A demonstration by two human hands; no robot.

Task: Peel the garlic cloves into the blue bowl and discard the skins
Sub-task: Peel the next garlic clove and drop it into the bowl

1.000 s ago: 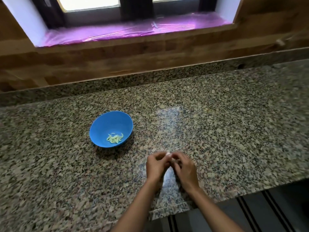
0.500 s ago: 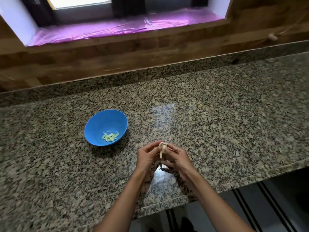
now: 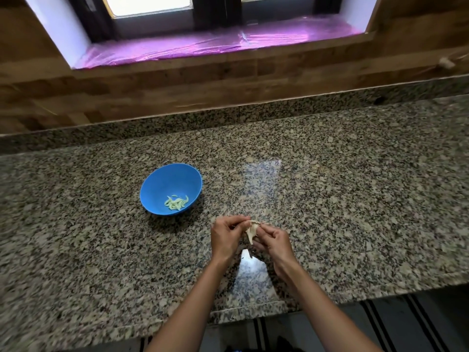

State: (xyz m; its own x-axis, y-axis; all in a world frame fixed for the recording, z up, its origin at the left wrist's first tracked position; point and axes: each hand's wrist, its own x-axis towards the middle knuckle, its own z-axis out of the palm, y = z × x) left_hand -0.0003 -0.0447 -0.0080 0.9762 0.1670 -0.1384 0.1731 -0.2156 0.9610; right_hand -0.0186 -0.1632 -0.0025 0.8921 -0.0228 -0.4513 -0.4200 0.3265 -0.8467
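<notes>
A blue bowl [image 3: 162,184] stands on the granite counter, left of centre, with several pale peeled garlic cloves [image 3: 177,202] at its bottom. In front of it and to the right, both hands meet above the counter. My left hand [image 3: 225,237] and my right hand [image 3: 275,241] pinch a garlic piece [image 3: 251,229] between their fingertips. Its papery, beige skin hangs down between the hands. How much of the garlic lies inside the fingers is hidden.
The speckled granite counter [image 3: 342,199] runs wide to the right, its front edge just behind my forearms. A granite upstand and a wooden wall rise at the back, under a window sill covered in pink foil [image 3: 215,44]. Striped floor shows below.
The hands have lifted from the counter and drawn slightly apart. The garlic skin now shows hanging between the fingertips. The bowl has not moved.
</notes>
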